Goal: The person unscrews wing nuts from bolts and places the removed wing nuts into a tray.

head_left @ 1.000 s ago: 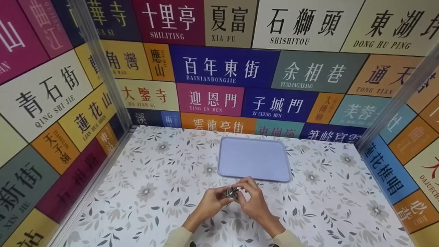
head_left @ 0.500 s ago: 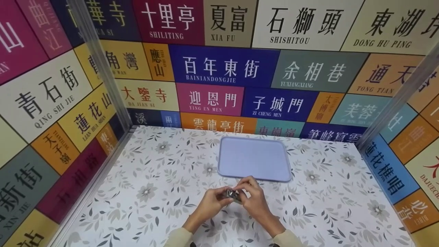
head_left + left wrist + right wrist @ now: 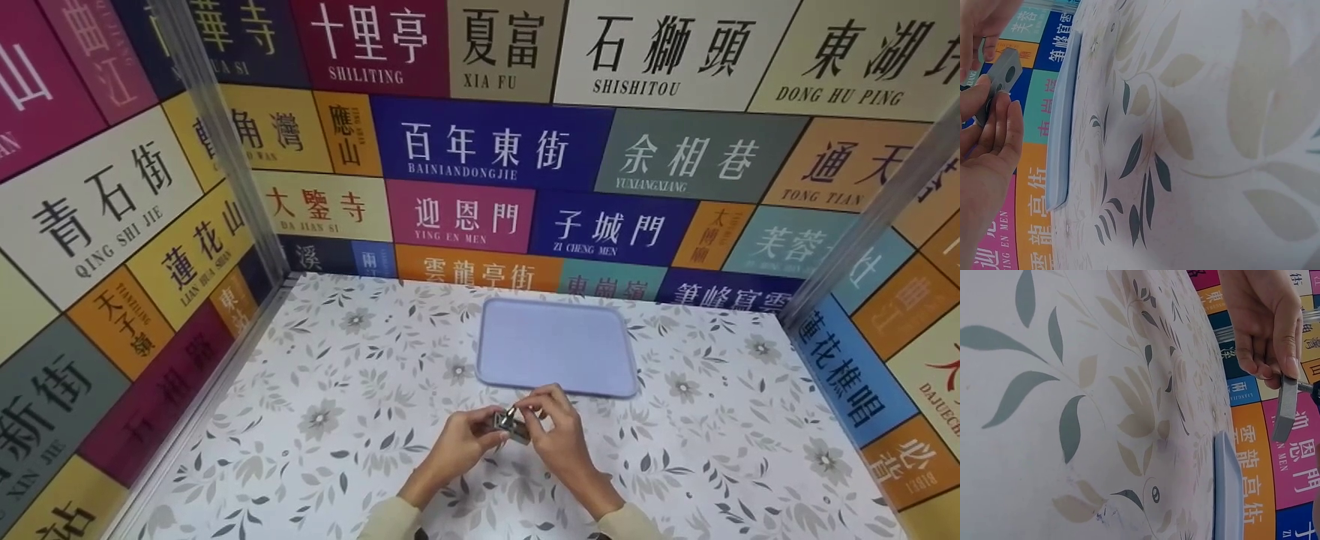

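Note:
My left hand [image 3: 463, 444] holds a small grey metal block with a threaded screw [image 3: 508, 426] in front of me, above the table. In the left wrist view the block [image 3: 1005, 73] has a round dark hole, and my left hand [image 3: 994, 152] grips it between thumb and fingers. The screw [image 3: 1304, 387] juts from the block [image 3: 1286, 408] toward a black part [image 3: 1316, 392] in the right wrist view. My right hand [image 3: 559, 439] pinches at the piece's upper right side with thumb and index finger. What exactly those fingertips hold is partly hidden.
A pale lilac tray [image 3: 555, 346] lies on the table just beyond my hands. The table [image 3: 360, 390] wears a leaf-and-flower cover. Walls of coloured name panels [image 3: 491, 142] enclose the back and both sides.
My right fingertips shift slightly over the metal piece, and a shiny part now shows standing up beside them. My left hand keeps nearly the same place. The tray has not moved.

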Motion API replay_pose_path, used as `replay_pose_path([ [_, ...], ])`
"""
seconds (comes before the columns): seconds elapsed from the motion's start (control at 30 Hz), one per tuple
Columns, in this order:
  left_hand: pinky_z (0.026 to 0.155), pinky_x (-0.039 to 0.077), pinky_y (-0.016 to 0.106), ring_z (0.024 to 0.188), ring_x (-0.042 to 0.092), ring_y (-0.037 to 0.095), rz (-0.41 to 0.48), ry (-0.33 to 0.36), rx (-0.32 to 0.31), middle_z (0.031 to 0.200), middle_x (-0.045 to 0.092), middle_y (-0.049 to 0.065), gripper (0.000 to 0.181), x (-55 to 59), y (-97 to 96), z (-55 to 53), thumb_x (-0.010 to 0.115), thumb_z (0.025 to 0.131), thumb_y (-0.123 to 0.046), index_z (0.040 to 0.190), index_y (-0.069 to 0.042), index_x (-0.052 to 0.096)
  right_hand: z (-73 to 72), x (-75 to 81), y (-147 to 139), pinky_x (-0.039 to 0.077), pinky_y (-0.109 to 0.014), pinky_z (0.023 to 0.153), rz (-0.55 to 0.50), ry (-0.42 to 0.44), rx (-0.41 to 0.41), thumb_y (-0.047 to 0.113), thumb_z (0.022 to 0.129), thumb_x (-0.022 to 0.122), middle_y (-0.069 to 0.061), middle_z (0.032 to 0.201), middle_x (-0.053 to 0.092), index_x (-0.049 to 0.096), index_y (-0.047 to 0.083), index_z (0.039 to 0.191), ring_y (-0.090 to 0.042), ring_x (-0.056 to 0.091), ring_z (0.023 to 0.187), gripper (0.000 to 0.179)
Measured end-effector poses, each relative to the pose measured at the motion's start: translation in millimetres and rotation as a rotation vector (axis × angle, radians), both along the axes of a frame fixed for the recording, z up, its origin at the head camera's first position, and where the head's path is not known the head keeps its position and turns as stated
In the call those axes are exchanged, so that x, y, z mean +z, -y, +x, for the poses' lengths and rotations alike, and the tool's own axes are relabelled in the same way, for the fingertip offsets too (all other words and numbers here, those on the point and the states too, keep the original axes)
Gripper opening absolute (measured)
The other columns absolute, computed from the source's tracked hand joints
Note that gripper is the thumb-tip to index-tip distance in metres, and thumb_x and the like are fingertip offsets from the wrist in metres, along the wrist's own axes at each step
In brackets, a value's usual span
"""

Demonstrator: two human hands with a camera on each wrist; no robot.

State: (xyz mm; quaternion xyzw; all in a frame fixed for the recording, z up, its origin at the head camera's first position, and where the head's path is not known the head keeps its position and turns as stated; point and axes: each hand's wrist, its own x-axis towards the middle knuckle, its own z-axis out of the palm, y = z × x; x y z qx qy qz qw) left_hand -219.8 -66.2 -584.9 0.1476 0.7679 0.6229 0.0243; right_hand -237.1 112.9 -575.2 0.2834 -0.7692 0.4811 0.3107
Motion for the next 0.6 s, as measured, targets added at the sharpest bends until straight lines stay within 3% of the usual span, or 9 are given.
replay_pose_path([
  [0.2, 0.064, 0.049, 0.015, 0.076, 0.062, 0.007, -0.017, -0.007, 0.013, 0.096, 0.073, 0.018, 0.034, 0.1, -2.1, -0.5, 0.069, 0.090, 0.000, 0.124, 0.003, 0.066, 12.1, 16.1, 4.4, 0.048, -0.027, 0.064, -0.008, 0.057, 0.014, -0.014, 0.083, 0.070, -0.015, 0.092, 0.062, 0.070, -0.001, 0.095, -0.028, 0.057, 0.077, 0.018],
  [0.33, 0.064, 0.048, 0.014, 0.074, 0.060, 0.004, -0.028, -0.021, 0.015, 0.095, 0.073, 0.017, 0.031, 1.7, -2.1, 0.2, 0.070, 0.090, 0.000, 0.121, 0.001, 0.068, 20.4, 27.5, 6.0, 0.048, -0.026, 0.066, -0.001, 0.077, 0.037, -0.011, 0.083, 0.072, -0.016, 0.092, 0.061, 0.070, 0.001, 0.095, -0.027, 0.057, 0.079, 0.017],
  [0.47, 0.064, 0.047, 0.013, 0.074, 0.060, 0.005, -0.029, -0.018, 0.015, 0.095, 0.073, 0.017, 0.029, 8.3, -2.1, 3.9, 0.070, 0.090, 0.000, 0.119, 0.000, 0.069, 22.7, 28.8, 5.8, 0.049, -0.033, 0.066, 0.017, 0.071, 0.056, -0.009, 0.079, 0.077, -0.017, 0.092, 0.060, 0.071, -0.001, 0.097, -0.023, 0.056, 0.080, 0.021],
  [0.6, 0.064, 0.048, 0.013, 0.075, 0.062, 0.008, -0.020, -0.023, 0.010, 0.095, 0.072, 0.021, 0.029, 13.6, -2.6, 6.3, 0.069, 0.089, 0.003, 0.118, 0.005, 0.068, 22.8, 29.1, 4.4, 0.048, -0.031, 0.069, 0.041, 0.087, 0.086, -0.010, 0.078, 0.077, -0.017, 0.095, 0.059, 0.070, -0.003, 0.100, -0.025, 0.054, 0.082, 0.025],
])
